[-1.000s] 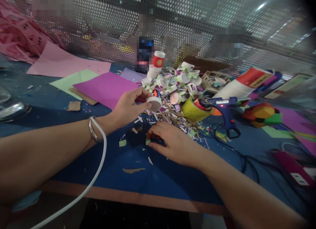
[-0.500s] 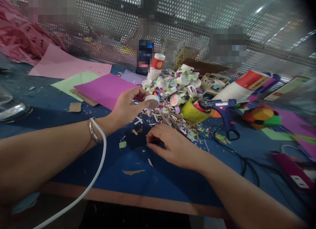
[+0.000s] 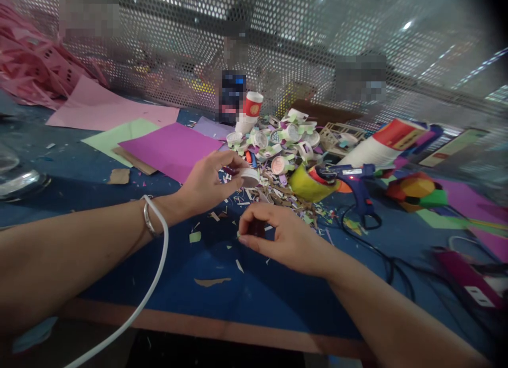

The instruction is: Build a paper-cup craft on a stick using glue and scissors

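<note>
One white paper-cup base (image 3: 250, 178) on my feed, grasped in the left hand (image 3: 210, 180), thumb on the near side, fingers on the far side, at the near edge of a heap of paper scraps (image 3: 273, 192). Right hand (image 3: 283, 233), nearer and to the right, has thumb and index tips together; I read a light-green paper scrap (image 3: 238, 234) pinched there, only a sliver showing. Blue table (image 3: 174, 288) below.

Handling, my guess: cup base is light, fairly stiff across the flat round, soft at the thin side wall, dents if squeezed hard; grips fine on bare skin. I'd hold it by the side wall, flat face left free. Green scrap: next to weightless, limp, easily creased; take it by one edge.

Containers: yellow cylinder (image 3: 313, 185) lies tipped right of the heap, something red in its mouth, depth hidden; blue hot-glue gun (image 3: 362, 189) has its nozzle end at that mouth. Further right, nested paper cups (image 3: 371, 148), red and white, tilted; inside not visible. Red-and-white paper cup (image 3: 253, 104) stands far middle; I can't tell what's in it. Small wooden lattice crate (image 3: 328, 138), far right of the cut cup rings (image 3: 291, 132), has something whitish in it, unclear.
</note>
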Tool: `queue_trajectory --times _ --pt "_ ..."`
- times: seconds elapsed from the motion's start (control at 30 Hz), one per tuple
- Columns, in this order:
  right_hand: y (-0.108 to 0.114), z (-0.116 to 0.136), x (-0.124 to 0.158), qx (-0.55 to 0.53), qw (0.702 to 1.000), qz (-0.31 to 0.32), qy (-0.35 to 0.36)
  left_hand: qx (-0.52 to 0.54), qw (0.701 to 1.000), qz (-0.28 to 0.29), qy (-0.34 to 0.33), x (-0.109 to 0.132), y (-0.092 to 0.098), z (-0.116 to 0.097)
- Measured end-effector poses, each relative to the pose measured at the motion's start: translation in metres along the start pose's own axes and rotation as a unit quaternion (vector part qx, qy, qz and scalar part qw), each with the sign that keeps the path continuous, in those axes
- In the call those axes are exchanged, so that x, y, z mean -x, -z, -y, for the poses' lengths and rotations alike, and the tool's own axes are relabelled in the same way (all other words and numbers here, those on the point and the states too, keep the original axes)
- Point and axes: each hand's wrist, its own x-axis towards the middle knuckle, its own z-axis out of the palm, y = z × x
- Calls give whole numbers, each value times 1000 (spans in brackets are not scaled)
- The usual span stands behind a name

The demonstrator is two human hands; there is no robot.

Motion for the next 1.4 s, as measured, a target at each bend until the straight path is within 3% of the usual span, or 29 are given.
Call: queue_trajectory --times 0.33,0.53,0.63,0.93,1.23,1.4 --pt "13 -1 4 9 996 -92 5 -96 993 16 -68 3 -2 -4" --pt "7 -11 1 165 985 -30 44 -67 998 9 -13 1 -2 -8" --pt "4 -15 0 208 976 2 68 -69 997 13 -18 1 -2 -8" --pt "0 -18 -1 224 970 13 92 -54 998 13 -2 1 -3 -9" --pt "-5 -17 -6 226 973 7 47 -42 999 19 -13 2 -3 -4" --pt "-6 -16 -6 223 973 13 60 -44 999 14 -16 1 -3 -2"
